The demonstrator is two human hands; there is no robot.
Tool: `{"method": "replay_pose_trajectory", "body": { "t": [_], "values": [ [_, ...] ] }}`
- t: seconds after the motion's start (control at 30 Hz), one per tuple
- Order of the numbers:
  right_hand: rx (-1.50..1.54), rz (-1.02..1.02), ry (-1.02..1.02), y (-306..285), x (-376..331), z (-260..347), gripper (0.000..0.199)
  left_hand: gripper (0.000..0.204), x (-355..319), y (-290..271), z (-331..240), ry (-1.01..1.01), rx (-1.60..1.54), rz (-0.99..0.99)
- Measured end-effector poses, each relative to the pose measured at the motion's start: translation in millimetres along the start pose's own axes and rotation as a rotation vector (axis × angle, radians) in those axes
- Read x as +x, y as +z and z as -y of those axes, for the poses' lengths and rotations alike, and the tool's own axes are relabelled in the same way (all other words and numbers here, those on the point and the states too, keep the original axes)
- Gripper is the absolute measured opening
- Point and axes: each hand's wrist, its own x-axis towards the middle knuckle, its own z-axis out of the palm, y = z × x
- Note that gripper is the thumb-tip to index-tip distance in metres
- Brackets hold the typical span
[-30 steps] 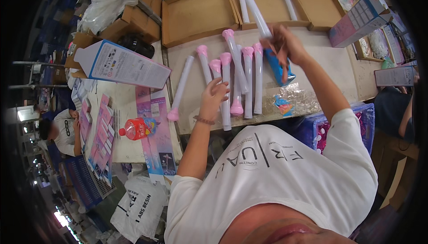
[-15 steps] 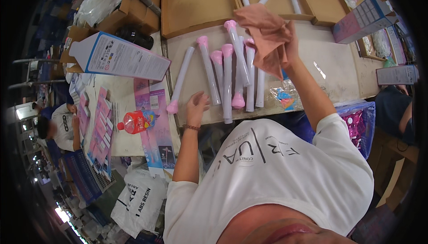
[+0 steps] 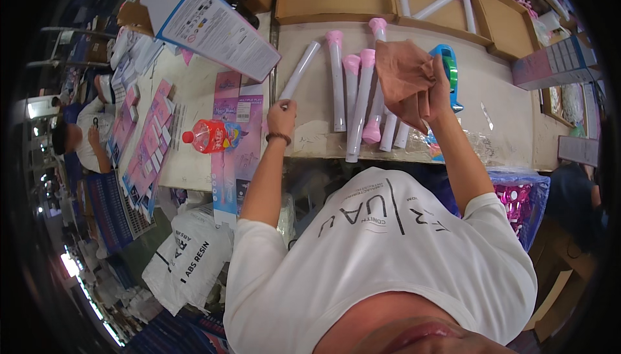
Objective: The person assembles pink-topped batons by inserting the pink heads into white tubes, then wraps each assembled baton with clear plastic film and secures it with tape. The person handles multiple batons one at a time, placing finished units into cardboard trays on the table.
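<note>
My left hand [image 3: 282, 118] is closed around the lower end of a white tube wand [image 3: 302, 69], which tilts up and to the right. Its pink end is hidden in my fingers. A crumpled brown cloth [image 3: 406, 79] hangs from my right hand [image 3: 440, 92], whose fingers are closed on it. Between my hands several similar wands with pink ends lie on the table, among them one wand [image 3: 336, 82] and another overlapping wand [image 3: 359, 108]. The cloth covers part of the rightmost ones. A blue tape dispenser [image 3: 455, 98] with a green roll stands just behind my right hand.
Shallow cardboard trays [image 3: 333, 20] line the back, one holding several wands. A printed box [image 3: 220, 31] lies at the left, above a red bottle [image 3: 206, 136] and flat pink packaging [image 3: 226, 179]. Another box [image 3: 550, 66] stands right. A co-worker [image 3: 94, 131] sits far left.
My left hand has gone from open beside the leftmost wand to closed on its lower end. The cloth in my right hand has shifted, uncovering the tape dispenser. The whole view has shifted too.
</note>
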Motion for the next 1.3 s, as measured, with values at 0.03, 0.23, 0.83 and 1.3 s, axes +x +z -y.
{"method": "replay_pose_trajectory", "body": {
  "t": [0.03, 0.23, 0.83, 1.3],
  "values": [
    [-0.024, -0.040, 0.007, 1.8, -2.7, -6.3, 0.061, 0.054, 4.1, -1.7, -1.0, -0.043, -0.044, 0.005],
    [-0.069, -0.040, 0.086, -25.9, -6.8, -26.0, 0.047, 0.067, 32.1, 14.2, -7.4, -0.287, -0.276, 0.111],
    [-0.034, -0.074, -0.037, 9.9, 5.3, -28.9, 0.040, 0.041, -98.8, -11.4, -75.0, 0.179, -0.923, 0.547],
    [-0.118, -0.280, -0.029, -10.7, -23.6, -55.6, 0.022, 0.035, -72.4, -0.7, -149.1, 0.175, -0.992, 0.296]
  ]
}}
